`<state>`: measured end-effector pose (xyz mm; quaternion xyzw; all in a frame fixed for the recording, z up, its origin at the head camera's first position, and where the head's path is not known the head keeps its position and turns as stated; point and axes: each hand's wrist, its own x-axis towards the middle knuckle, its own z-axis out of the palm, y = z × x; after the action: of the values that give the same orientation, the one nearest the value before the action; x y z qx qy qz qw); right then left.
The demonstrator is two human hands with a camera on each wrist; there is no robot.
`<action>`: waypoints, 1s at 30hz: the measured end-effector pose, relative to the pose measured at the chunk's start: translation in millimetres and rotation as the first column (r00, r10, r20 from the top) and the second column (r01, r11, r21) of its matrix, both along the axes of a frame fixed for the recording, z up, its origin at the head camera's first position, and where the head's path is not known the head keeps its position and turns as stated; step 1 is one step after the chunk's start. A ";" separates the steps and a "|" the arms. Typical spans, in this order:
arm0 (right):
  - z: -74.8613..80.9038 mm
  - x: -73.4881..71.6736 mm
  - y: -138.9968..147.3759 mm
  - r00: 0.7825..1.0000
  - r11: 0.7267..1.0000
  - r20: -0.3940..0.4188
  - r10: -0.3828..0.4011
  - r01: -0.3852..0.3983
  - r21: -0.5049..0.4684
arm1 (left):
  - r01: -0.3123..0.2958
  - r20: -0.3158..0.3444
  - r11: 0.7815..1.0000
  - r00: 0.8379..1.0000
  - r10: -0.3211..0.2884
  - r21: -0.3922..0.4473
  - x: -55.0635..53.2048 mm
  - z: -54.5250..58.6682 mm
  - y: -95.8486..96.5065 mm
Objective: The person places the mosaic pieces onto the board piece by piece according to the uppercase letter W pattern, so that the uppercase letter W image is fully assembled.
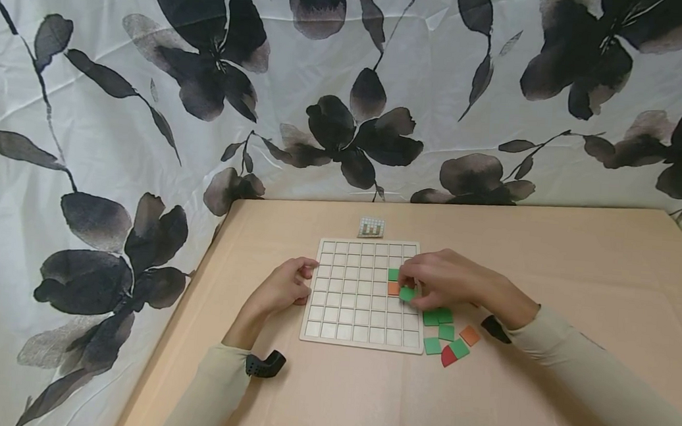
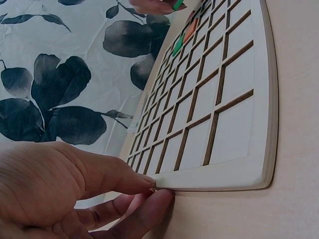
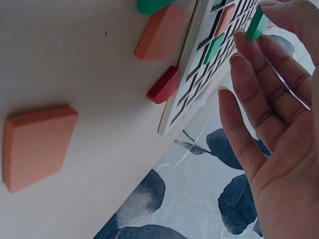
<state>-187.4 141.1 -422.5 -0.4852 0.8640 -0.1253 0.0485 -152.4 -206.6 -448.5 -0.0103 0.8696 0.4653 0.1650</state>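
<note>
A white grid board (image 1: 341,292) with square cells lies flat on the table. My right hand (image 1: 446,280) is over its right side, pinching a green square tile (image 3: 257,23) between thumb and fingertips; the other fingers are spread. On the board sit a green tile (image 1: 393,275) and, directly below it in the head view, an orange tile (image 1: 393,288). At the board's left edge, my left hand (image 1: 286,285) grips the rim with thumb and fingertips, seen close up in the left wrist view.
Right of the board lie several loose green tiles (image 1: 446,332), an orange tile (image 1: 470,335) and a red piece (image 1: 448,356) with a rounded side. A small card with a grid pattern (image 1: 372,227) lies behind the board. A floral cloth (image 1: 350,75) hangs beyond the table.
</note>
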 end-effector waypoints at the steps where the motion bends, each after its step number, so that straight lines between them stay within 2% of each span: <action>1: -0.5 -0.2 -0.5 1.000 1.000 -0.004 0.001 -0.001 -0.001 | 0.000 0.000 1.000 1.000 0.000 0.003 0.0 0.0 0.0; 11: -4.6 -0.3 -6.8 1.000 0.999 0.004 0.024 -0.024 -0.023 | -0.005 0.003 1.000 1.000 0.005 0.015 -0.4 -0.3 0.3; 23: -9.0 4.5 -19.1 0.997 0.996 -0.049 0.064 -0.060 0.066 | -0.015 0.011 1.000 1.000 0.015 0.008 0.0 2.2 1.8; 30: -10.7 6.7 -22.9 0.992 0.994 -0.081 0.093 -0.088 0.067 | -0.018 0.018 1.000 1.000 0.018 0.008 0.6 2.5 1.6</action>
<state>-180.6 118.2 -433.2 -0.5269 0.8460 -0.0749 0.0331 -151.8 -205.0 -446.0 -0.0217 0.8659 0.4704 0.1688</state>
